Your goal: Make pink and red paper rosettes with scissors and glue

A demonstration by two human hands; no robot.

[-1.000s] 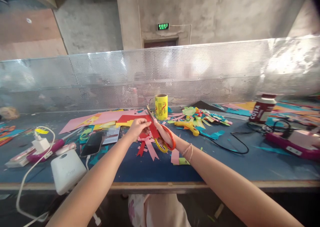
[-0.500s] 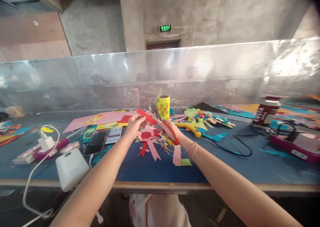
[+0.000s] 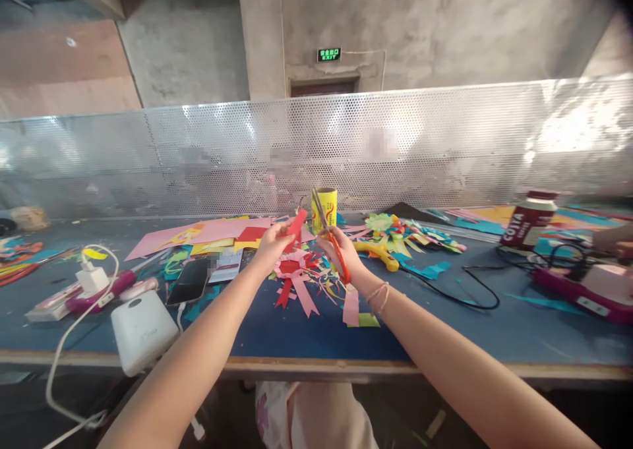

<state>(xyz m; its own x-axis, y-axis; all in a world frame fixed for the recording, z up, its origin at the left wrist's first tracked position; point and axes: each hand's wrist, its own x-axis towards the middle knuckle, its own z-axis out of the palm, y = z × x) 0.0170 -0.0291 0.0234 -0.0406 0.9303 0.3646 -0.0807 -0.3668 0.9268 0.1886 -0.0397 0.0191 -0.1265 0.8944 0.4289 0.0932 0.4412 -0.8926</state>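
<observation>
We find the left hand [image 3: 271,246] closed to a pinch, thumb and fingers gripping a red paper strip [image 3: 298,223] that tilts upward, its far end free. The right hand [image 3: 350,254] is curled around the orange handles of the scissors [image 3: 341,259]; the blades point up and away, apart from the strip and to its right. They appear slightly parted, though we cannot tell exactly how far.

For clean cutting of such a strip, we would advise pinching close to the cutting line, with the fingertips behind it, so that the paper does not bend. The paper should enter deep between the blades and be turned by the left hand, the scissors kept steady. In our judgement, a loose free end invites a ragged edge.

Just below the hands, a pink and red paper rosette [image 3: 303,292] lies among scraps on the table [image 3: 297,343]; we recommend keeping the blade tips off it. Beyond stands a yellow roll [image 3: 330,205], behind the blades in this view. To the right lies a yellow glue gun [image 3: 380,254]; to the left, a phone [image 3: 188,281].
</observation>
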